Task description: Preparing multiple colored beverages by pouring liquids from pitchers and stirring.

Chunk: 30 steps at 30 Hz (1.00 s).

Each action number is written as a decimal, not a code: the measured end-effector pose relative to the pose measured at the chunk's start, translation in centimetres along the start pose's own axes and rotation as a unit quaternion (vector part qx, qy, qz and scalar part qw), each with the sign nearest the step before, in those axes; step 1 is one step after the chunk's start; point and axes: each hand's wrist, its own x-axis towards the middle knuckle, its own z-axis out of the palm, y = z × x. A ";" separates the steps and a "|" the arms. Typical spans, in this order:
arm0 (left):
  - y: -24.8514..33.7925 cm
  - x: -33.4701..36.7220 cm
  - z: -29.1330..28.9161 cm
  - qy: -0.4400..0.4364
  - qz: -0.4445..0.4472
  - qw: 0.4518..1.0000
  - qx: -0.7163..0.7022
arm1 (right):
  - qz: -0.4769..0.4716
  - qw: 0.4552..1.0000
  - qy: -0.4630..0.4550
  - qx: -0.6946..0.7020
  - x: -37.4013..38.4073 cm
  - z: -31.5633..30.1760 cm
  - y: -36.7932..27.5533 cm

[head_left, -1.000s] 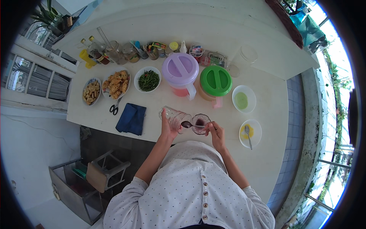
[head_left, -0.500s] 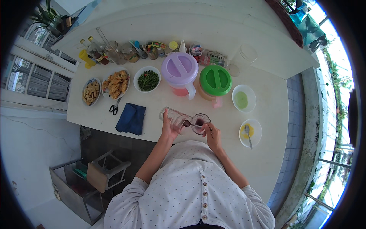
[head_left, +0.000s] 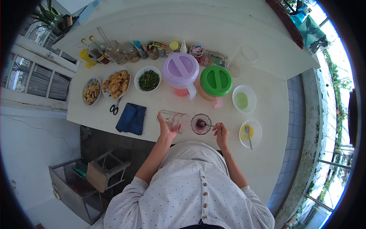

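My left hand (head_left: 167, 130) is wrapped round a clear drinking glass (head_left: 176, 118), tilted on its side with its mouth to the right and a pinkish film inside. Just beyond that mouth stands a small scalloped glass bowl (head_left: 193, 130) with dark purple contents. A metal spoon (head_left: 210, 125) dips into this bowl, its handle pinched in the fingers of my right hand (head_left: 222, 136). Right of that hand is a white bowl (head_left: 258, 140) with yellow contents and another spoon. Behind it sits a white bowl (head_left: 252, 105) with pale green contents.
A purple-lidded pitcher (head_left: 180, 70) and a green-lidded pitcher (head_left: 216, 81) stand beyond my hands. To the left lie a folded blue cloth (head_left: 131, 119), scissors (head_left: 114, 110) and several dishes of food, including fried pieces (head_left: 116, 82) and green vegetables (head_left: 148, 80). Jars and bottles line the back.
The glass has moved left, away from the bowl, and tips less. My right hand has shifted right and a little down, with the spoon end now in the bowl.
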 end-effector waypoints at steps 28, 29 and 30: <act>-0.9 -0.7 1.2 -0.115 -0.044 0.992 0.023 | -0.038 0.992 -0.093 0.077 -1.3 1.6 -6.0; -0.8 -0.7 1.3 -0.115 -0.044 0.992 0.023 | -0.056 0.995 -0.076 0.033 -1.3 1.7 -6.2; -0.8 -0.7 1.5 -0.095 -0.045 0.994 0.036 | -0.056 0.995 -0.076 0.033 -1.2 1.7 -6.1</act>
